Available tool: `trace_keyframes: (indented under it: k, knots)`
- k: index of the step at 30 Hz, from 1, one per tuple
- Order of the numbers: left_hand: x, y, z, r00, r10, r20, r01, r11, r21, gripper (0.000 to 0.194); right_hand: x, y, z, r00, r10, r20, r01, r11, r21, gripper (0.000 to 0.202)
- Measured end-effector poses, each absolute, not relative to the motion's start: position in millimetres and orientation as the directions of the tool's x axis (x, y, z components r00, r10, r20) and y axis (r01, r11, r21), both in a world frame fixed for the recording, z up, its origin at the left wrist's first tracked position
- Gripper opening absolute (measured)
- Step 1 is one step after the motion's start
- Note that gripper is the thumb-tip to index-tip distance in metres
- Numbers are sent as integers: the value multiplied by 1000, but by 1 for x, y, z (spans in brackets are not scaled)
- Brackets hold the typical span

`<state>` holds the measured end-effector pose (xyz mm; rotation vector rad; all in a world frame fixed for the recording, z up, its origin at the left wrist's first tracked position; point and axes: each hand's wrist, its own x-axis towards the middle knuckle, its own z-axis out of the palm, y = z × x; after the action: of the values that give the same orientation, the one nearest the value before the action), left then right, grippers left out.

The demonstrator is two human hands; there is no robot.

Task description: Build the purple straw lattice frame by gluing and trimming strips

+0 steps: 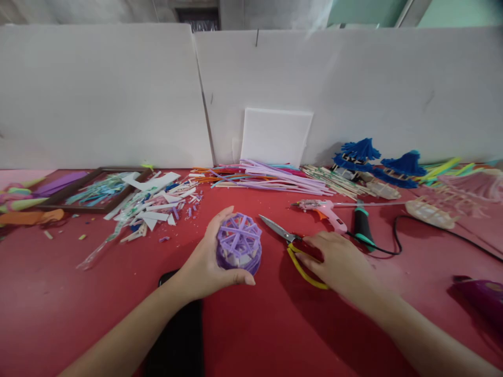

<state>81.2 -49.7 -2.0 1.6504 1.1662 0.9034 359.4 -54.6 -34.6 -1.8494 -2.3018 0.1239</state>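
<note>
Head view: the left arm slanted up from eight o'clock, and its hand (206,267) curved its thumb and fingers around a round purple piece (239,241), holding it at six o'clock, just below the middle. The right hand (340,264) bent over the yellow-handled scissors (288,237) at three o'clock from the piece. I couldn't tell if it gripped them. Some left fingertips hid behind the piece. The left arm covered part of a flat black thing (178,335), and the bottom edge cut it off.

Left fingers (220,217) curved, thumb (238,277) spread apart, right fingers (315,242) bent, forearms (135,322) angled inward
</note>
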Motion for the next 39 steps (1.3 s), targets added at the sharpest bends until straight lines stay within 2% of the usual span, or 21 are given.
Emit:
trace_keyframes:
  k: [4,7,10,12,14,16,20,24,30,39]
  knots:
    - [79,-50,-15,288,957,31,137,-73,988,114,361,-56,-33,-247,930,271,899,324,-294,17]
    - [77,-53,-22,309,951,17,145,-65,987,96,357,-59,-31,-290,848,445,803,468,-369,19]
    - [77,-58,-23,301,948,105,211,-173,962,86,348,-67,-29,-316,777,544,705,576,-413,16]
    - [78,-62,-22,326,919,221,251,-310,917,87,341,-74,-28,-341,751,566,666,618,-418,21]
    - [81,-66,-21,375,869,324,268,-436,859,89,334,-81,-29,-375,725,578,644,652,-400,43]
    - [83,-69,-20,424,825,374,276,-511,814,89,328,-86,-30,-408,692,595,625,687,-370,55]
    - [84,-72,-19,492,791,365,253,-531,809,90,320,-88,-31,-426,633,647,587,737,-334,36]
    - [81,-71,-22,492,791,364,201,-510,836,100,317,-86,-29,-433,613,661,540,763,-355,23]
    - [80,-71,-22,519,772,367,185,-521,833,90,316,-86,-27,-435,607,665,518,773,-367,22]
    - [80,-70,-21,520,763,384,191,-542,819,87,317,-86,-26,-436,607,664,522,772,-363,22]
